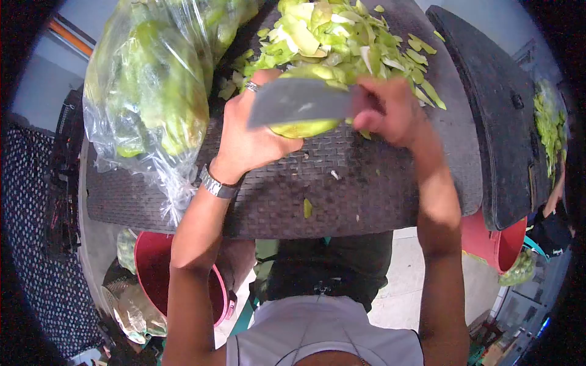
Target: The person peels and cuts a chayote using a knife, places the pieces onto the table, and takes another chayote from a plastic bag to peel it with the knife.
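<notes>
A large pale green fruit or vegetable (305, 129) is held over the dark woven tabletop by my left hand (241, 134), its fingers wrapped round the left side. My right hand (390, 113) is closed round the handle of a wide-bladed knife (299, 102). The blade lies across the front of the green piece and hides much of it; motion blurs the knife and my right hand. Just beyond is a heap of green and whitish peelings (329, 36).
A clear plastic bag of green produce (162, 85) lies at the left of the woven table (268, 210). Below the edge stand a red bucket (146, 262) at left and another red bucket (510, 244) at right. A dark panel (494, 116) borders the right side.
</notes>
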Action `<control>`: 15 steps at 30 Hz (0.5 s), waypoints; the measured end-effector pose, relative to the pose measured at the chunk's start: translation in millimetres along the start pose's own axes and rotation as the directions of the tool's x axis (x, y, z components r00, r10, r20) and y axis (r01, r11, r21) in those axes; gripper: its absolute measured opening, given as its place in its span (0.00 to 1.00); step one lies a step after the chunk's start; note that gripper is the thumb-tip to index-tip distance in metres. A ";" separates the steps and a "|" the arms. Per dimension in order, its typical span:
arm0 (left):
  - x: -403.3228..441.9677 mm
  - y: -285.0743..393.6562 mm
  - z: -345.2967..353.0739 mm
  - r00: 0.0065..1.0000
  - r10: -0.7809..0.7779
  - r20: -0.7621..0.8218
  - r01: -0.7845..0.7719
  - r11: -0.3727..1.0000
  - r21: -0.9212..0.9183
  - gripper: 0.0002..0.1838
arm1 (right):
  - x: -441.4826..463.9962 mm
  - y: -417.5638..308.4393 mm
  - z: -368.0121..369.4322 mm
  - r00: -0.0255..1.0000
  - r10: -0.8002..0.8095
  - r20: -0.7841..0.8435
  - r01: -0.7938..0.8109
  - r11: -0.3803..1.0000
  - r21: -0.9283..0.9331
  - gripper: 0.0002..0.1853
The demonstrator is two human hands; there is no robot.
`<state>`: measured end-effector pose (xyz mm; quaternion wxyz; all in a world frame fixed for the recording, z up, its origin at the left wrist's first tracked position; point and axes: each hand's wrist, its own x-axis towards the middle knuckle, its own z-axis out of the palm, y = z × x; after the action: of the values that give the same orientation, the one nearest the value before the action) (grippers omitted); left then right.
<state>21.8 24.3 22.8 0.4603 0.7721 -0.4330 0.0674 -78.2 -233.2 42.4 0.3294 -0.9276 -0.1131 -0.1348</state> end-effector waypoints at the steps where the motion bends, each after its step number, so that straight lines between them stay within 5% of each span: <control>1: 2.1 5.3 -3.0 0.998 0.065 -0.010 -0.064 0.990 0.126 0.42 | -1.4 11.9 -2.0 0.999 0.041 -0.015 -0.040 0.999 0.013 0.38; 8: 5.1 2.9 -4.4 0.996 -0.081 -0.035 0.081 0.997 0.002 0.40 | -0.8 18.2 -2.2 0.993 0.115 -0.004 -0.115 0.993 -0.023 0.36; 11: 2.8 -15.1 -0.9 0.954 0.298 0.006 -0.296 0.943 0.154 0.42 | 2.9 -2.5 2.0 0.999 0.050 -0.009 -0.050 0.999 -0.019 0.35; 12: -2.0 -12.9 -0.6 0.975 0.220 0.036 -0.223 0.958 0.182 0.43 | 5.4 4.8 2.0 0.997 0.080 0.004 -0.080 0.997 0.010 0.34; 13: -0.8 5.8 -1.6 0.997 -0.056 0.059 0.053 0.997 0.054 0.44 | 5.7 13.0 2.0 0.993 0.118 0.013 -0.119 0.992 0.043 0.34; 15: 0.3 8.0 -3.9 0.996 -0.060 0.073 0.057 0.998 0.042 0.47 | 2.6 38.6 -4.2 0.973 0.219 -0.072 -0.224 0.972 -0.067 0.34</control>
<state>17.2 25.5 30.4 0.4300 0.7954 -0.4258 0.0338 -65.0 -264.8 24.0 0.3111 -0.9413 0.0069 -0.1309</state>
